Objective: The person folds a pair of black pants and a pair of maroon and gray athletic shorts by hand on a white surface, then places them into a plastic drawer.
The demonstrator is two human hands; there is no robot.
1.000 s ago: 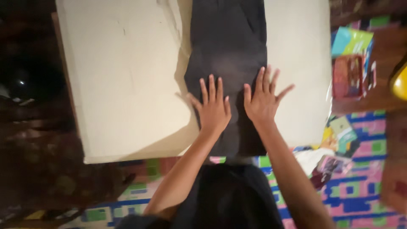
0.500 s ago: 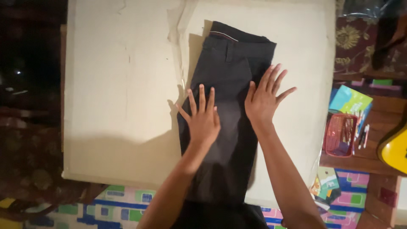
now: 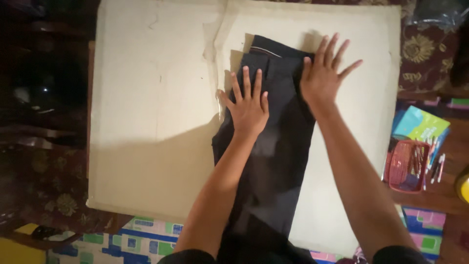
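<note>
Both hands lie flat with fingers spread on the dark pants (image 3: 273, 146). The left hand (image 3: 249, 105) and right hand (image 3: 325, 73) press near the waist. The pants lie on the pale surface (image 3: 156, 98).

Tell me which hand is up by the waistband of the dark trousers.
The right hand, fingers spread at the waistband's right corner of the dark trousers; the left hand lies flat lower down.
</note>
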